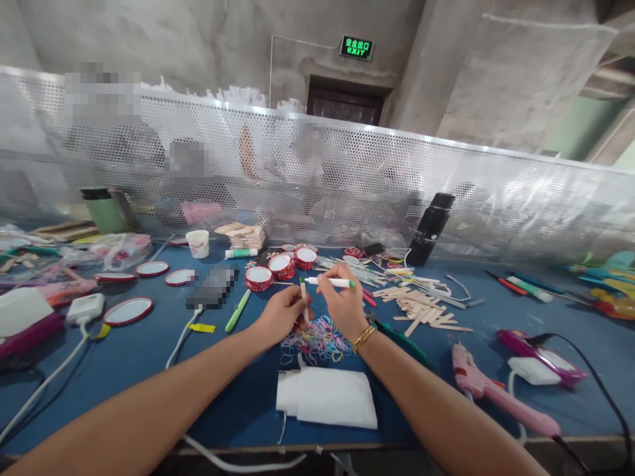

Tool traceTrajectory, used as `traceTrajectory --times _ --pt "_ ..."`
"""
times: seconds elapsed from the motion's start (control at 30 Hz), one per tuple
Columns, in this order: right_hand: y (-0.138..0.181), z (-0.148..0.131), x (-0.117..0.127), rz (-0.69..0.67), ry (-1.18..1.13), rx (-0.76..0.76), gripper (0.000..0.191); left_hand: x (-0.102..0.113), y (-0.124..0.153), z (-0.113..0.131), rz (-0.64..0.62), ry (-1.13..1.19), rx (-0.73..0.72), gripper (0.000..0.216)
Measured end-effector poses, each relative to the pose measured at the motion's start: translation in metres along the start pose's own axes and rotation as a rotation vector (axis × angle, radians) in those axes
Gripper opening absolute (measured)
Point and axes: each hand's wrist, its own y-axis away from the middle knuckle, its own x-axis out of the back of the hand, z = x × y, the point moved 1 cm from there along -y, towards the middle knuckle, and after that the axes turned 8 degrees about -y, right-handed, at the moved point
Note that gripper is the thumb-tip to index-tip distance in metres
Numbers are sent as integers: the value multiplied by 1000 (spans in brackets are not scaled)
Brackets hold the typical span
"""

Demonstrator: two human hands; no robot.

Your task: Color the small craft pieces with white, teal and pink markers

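Note:
My left hand (280, 314) pinches a wooden craft stick (304, 297) upright. My right hand (343, 301), with a gold bracelet at the wrist, grips a white marker (331, 282) with green ends. The marker lies nearly level, its green tip at the upper end of the stick; whether it touches is too small to tell. Below both hands a pile of colourful small rubber bands (320, 340) is spread on the blue table. To the right lies a heap of loose craft sticks (421, 307). A folded white cloth-like item (327, 396) lies nearest me.
Red-rimmed round discs (258, 277) stand stacked behind the hands. On the right are a pink glue gun (501, 390) and a black bottle (431, 228). A phone (213, 289) with a white cable lies left. A perforated metal screen (357, 178) closes off the back.

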Motion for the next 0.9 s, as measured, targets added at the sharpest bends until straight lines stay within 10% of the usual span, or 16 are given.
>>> traceTrajectory --times 0.9 --pt "0 1 -1 -10 -16 -3 21 0 0 0 -10 -27 7 30"
